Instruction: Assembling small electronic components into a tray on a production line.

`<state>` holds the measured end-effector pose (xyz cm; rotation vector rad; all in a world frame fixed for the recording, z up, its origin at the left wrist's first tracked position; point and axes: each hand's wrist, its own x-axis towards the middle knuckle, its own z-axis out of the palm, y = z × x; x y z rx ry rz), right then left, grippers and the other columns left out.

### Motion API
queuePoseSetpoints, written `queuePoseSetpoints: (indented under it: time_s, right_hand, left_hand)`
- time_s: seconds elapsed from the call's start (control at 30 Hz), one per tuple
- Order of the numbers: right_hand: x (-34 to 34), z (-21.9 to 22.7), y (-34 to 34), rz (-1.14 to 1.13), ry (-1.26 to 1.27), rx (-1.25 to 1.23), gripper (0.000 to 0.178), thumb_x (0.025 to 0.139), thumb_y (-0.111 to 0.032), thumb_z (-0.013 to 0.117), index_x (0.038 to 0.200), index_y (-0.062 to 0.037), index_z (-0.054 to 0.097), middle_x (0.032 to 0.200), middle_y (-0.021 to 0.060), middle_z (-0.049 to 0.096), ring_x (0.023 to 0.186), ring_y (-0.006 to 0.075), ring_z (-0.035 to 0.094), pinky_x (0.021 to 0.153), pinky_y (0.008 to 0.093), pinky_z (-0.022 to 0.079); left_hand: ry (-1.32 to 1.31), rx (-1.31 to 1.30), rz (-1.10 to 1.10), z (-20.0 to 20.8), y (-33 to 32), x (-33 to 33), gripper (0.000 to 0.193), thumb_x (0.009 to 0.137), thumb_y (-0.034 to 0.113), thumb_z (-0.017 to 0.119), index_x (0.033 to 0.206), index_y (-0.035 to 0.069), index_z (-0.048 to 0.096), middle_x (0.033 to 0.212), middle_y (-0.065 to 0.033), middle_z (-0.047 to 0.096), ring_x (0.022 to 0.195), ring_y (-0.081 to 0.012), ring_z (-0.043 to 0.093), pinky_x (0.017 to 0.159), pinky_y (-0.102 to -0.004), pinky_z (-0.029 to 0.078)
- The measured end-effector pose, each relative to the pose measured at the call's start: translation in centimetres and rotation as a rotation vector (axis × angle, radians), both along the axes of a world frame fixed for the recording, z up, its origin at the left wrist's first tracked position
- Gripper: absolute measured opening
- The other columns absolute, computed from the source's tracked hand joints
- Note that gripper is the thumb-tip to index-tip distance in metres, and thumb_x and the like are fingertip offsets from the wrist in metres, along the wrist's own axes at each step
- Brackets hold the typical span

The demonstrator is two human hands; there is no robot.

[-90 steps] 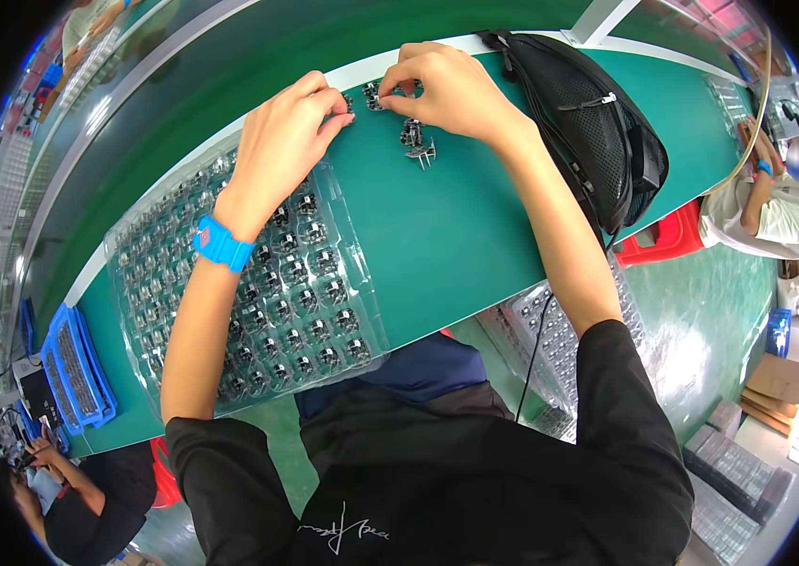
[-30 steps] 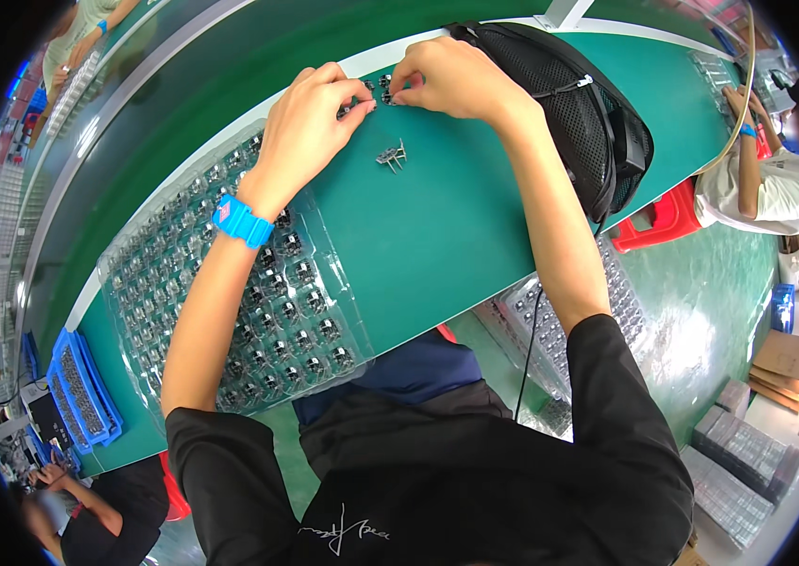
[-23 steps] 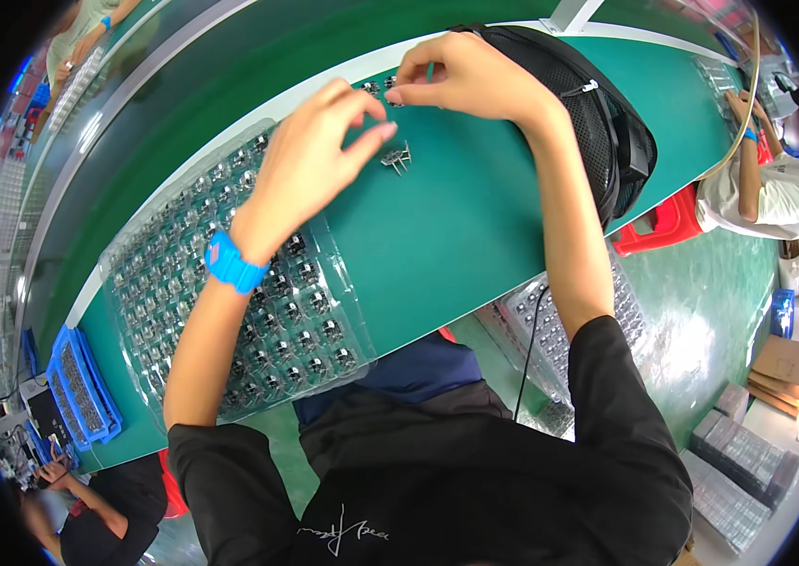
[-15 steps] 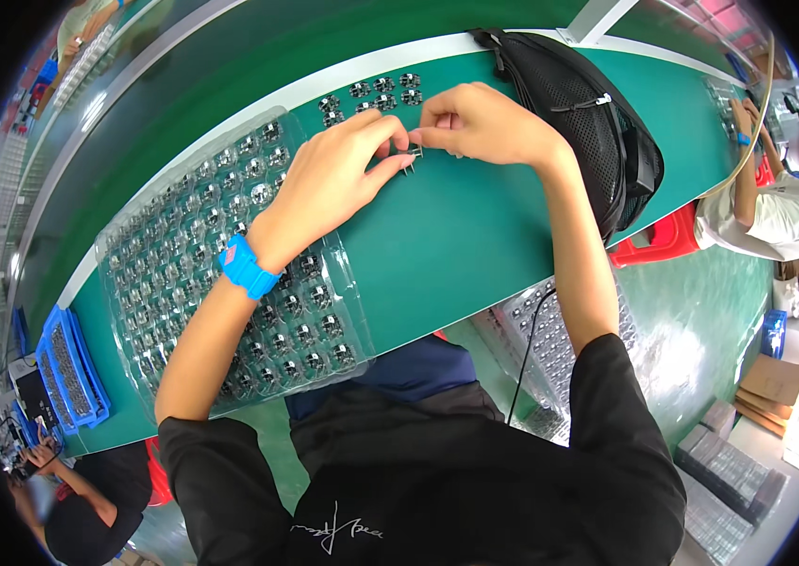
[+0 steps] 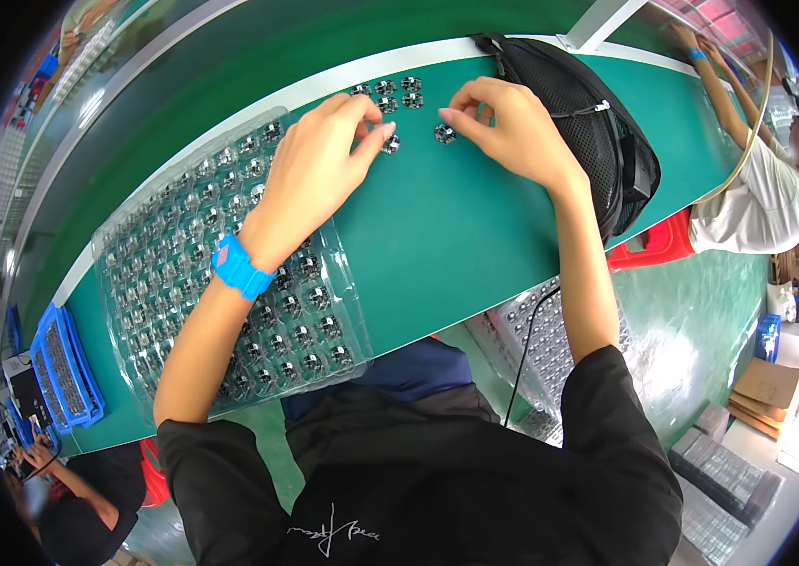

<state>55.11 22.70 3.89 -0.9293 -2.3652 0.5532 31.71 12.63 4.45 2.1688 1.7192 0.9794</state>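
Parts (image 5: 386, 87) already lie in rows, two more (image 5: 445, 134) apart by left hand (image 5: 324, 141) and right hand (image 5: 517, 127), fingers almost together, grip unclear.

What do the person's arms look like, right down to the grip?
The left sleeve and right sleeve are black and short. Below them the arms are bare, except the left wrist, which has a chunky blue wristband with a small reddish mark. The left grip and right grip wear no gloves.
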Motion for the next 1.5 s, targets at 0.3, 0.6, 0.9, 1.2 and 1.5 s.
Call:
queuePoseSetpoints:
  time_s: [0.3,0.6,0.9,1.2,1.5]
  right_hand:
    - [-0.8,-0.3,-1.0,0.005,-0.102,0.042,0.021,0.089,-0.023,0.077,0.091,-0.0021,0.075,0.079,0.0105,0.069,0.072,0.0244,0.069,0.07,0.0356,0.055]
    - [-0.7,0.8,3.5,0.059,-0.131,0.094,0.016,0.089,-0.017,0.074,0.093,-0.0015,0.076,0.086,0.0151,0.074,0.081,0.0307,0.073,0.077,0.0384,0.057]
    - [-1.1,0.0,4.0,0.084,-0.148,0.109,0.016,0.088,-0.017,0.074,0.098,-0.0074,0.081,0.091,0.0143,0.077,0.086,0.0329,0.074,0.083,0.04,0.059]
    - [-1.1,1.7,3.6,0.092,-0.107,0.198,0.011,0.087,-0.014,0.077,0.092,-0.0037,0.079,0.084,0.0098,0.071,0.077,0.0253,0.07,0.074,0.0366,0.056]
    - [-5.9,2.8,-0.5,0.245,-0.032,0.271,0.011,0.085,-0.015,0.078,0.091,-0.0072,0.08,0.085,0.0081,0.068,0.086,0.0266,0.067,0.079,0.0391,0.054]
  left_hand:
    - [0.102,0.022,0.028,-1.0,0.5,0.3,0.02,0.095,0.019,0.068,0.091,0.001,0.061,0.088,-0.0174,0.067,0.077,-0.0411,0.066,0.067,-0.0488,0.053]
    - [0.019,0.014,0.007,1.5,0.1,-3.8,0.012,0.094,0.007,0.069,0.095,-0.003,0.065,0.085,-0.0182,0.068,0.073,-0.0342,0.066,0.068,-0.0427,0.052]
    - [0.129,0.085,0.017,1.6,0.7,-6.0,0.009,0.094,0.005,0.068,0.094,-0.003,0.063,0.086,-0.0178,0.068,0.076,-0.0355,0.066,0.07,-0.0434,0.052]
    - [0.352,0.148,0.028,0.7,1.6,-6.6,0.009,0.093,0.009,0.07,0.092,0.001,0.066,0.09,-0.0109,0.065,0.092,-0.0314,0.064,0.078,-0.0453,0.053]
    - [0.415,0.21,0.064,0.0,2.5,-7.2,0.008,0.09,0.01,0.071,0.091,0.004,0.066,0.093,-0.0083,0.062,0.093,-0.0301,0.064,0.079,-0.0448,0.054]
